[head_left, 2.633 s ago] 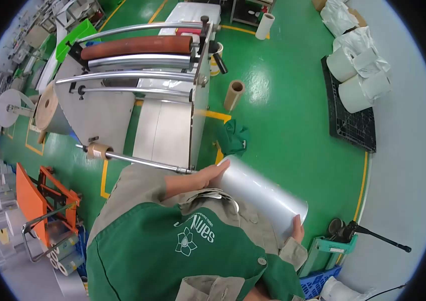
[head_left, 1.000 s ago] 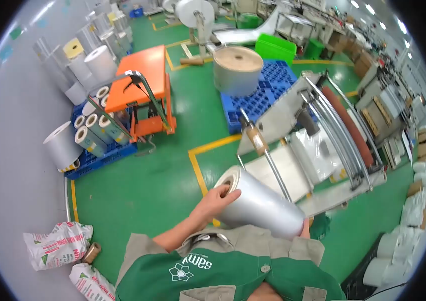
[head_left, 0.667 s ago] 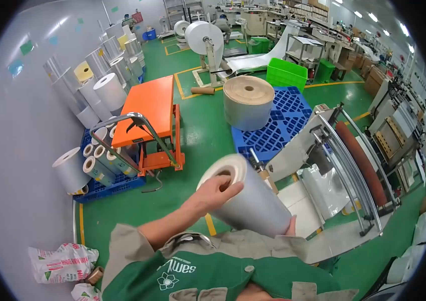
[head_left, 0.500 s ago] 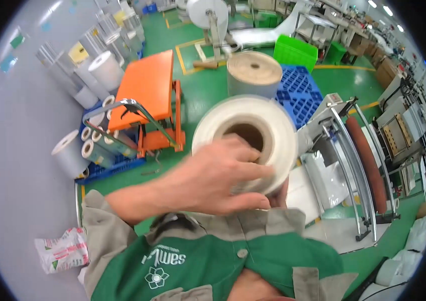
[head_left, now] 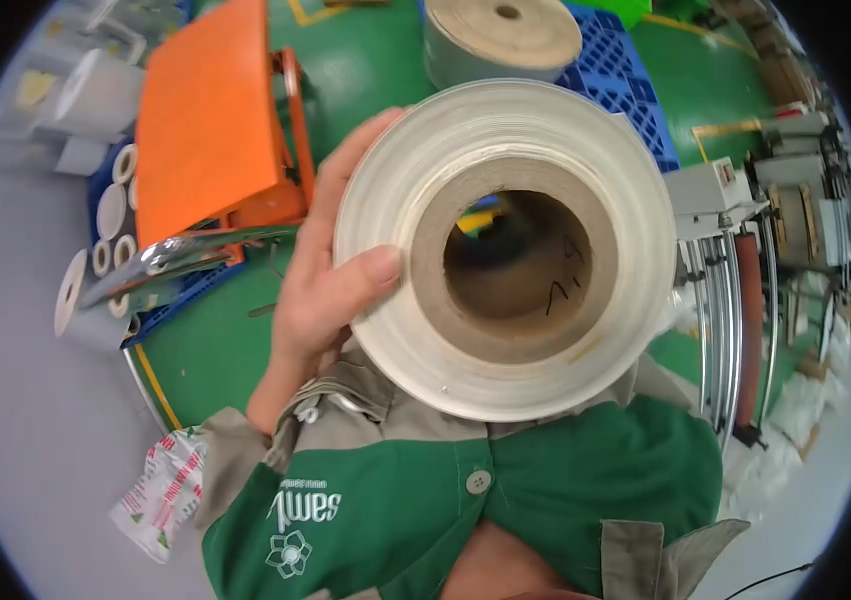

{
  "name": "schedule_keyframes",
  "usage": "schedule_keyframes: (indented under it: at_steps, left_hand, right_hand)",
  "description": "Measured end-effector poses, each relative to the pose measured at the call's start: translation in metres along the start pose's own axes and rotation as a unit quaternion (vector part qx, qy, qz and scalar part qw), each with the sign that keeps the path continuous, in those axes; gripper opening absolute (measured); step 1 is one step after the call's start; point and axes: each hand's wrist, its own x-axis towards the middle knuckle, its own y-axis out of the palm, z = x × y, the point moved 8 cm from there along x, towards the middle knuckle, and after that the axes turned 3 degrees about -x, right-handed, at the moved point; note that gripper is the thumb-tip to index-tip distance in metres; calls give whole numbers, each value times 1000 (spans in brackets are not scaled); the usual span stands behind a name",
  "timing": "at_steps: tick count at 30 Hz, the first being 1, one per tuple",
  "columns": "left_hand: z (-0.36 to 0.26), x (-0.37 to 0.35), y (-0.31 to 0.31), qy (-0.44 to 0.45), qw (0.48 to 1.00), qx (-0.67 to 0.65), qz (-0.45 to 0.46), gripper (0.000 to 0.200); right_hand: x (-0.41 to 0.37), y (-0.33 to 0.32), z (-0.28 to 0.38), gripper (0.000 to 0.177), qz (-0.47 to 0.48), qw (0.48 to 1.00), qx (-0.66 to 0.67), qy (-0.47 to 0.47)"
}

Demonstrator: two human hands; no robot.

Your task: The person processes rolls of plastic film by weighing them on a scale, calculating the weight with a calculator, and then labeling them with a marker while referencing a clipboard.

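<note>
A large roll of whitish film or paper point(head_left: 370, 330) on a cardboard core point(head_left: 430, 265) is held up close before my chest, its round end facing me. Dark handwritten marks show inside the core's hollow. My left hand point(head_left: 320, 285) is closed on the roll's left side, thumb on the end face and fingers around the outer edge. My right hand is out of sight; the roll covers the area in front of my right side.
An orange lift cart point(head_left: 210, 120) stands at the left, beside several smaller rolls point(head_left: 110, 210). Ahead, a big roll point(head_left: 495, 50) stands by a blue pallet point(head_left: 635, 90). A roller machine point(head_left: 735, 330) is at the right. A printed white bag point(head_left: 165, 490) lies near my left elbow.
My left hand has moved from the core opening to the roll's left side. The roll appears larger and closer, and the fingers seen under it have gone from sight. The view has shifted downward.
</note>
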Motion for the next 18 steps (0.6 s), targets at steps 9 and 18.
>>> schedule_keyframes:
  at_steps: [9,18]
  left_hand:
    - [-20,181,-25,85,983,23,159,91]
    - [-41,353,-70,19,976,124,178,72]
  right_hand:
    - [123,3,38,62,-129,990,-17,-45]
    - [309,38,35,62,-136,991,-11,-10]
